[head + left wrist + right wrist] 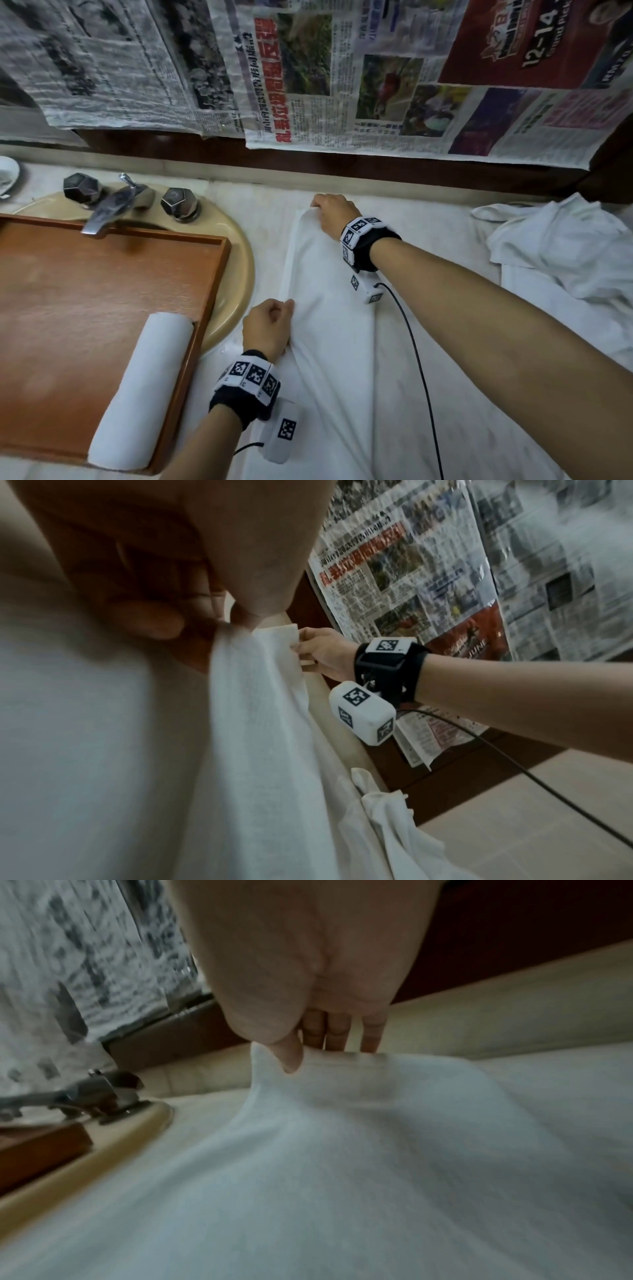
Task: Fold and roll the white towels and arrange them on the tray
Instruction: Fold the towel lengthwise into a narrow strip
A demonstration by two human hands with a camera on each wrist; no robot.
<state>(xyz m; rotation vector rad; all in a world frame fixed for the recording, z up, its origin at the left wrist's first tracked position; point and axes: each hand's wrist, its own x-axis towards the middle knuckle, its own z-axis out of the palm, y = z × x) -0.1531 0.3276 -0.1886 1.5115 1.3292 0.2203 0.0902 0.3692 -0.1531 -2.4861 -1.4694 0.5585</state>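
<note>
Two hands on one towel right now. The left hand (269, 325) pinches the near stretch of the white towel's (329, 308) long left edge, and the right hand (334, 214) has thumb and fingers clamped on the far corner, up by the wall. Between them the edge is lifted slightly off the table (428, 394), while the rest of the cloth lies flat, running towards the person.

One rolled towel (140, 394) already sits on the wooden tray (85, 291), tucked against its right rim, with the tray resting over the sink (236, 274) under the faucet (109, 209). Another crumpled towel (561, 246) waits at the far right.

Now, how will this handle? It looks thin, soft and light — limp terry cloth with no stiffness at all, so it sags wherever it isn't held; the left wrist view shows it draping straight down from the pinch. I'd say corners and hemmed edges are the places to take it. Grab the middle and it bunches. Two spread grips along one edge, as here, keep that edge taut enough to carry across for a clean lengthwise fold. Not slippery, not fragile, but it creases easily, so smoothing flat before rolling seems wise.
</note>
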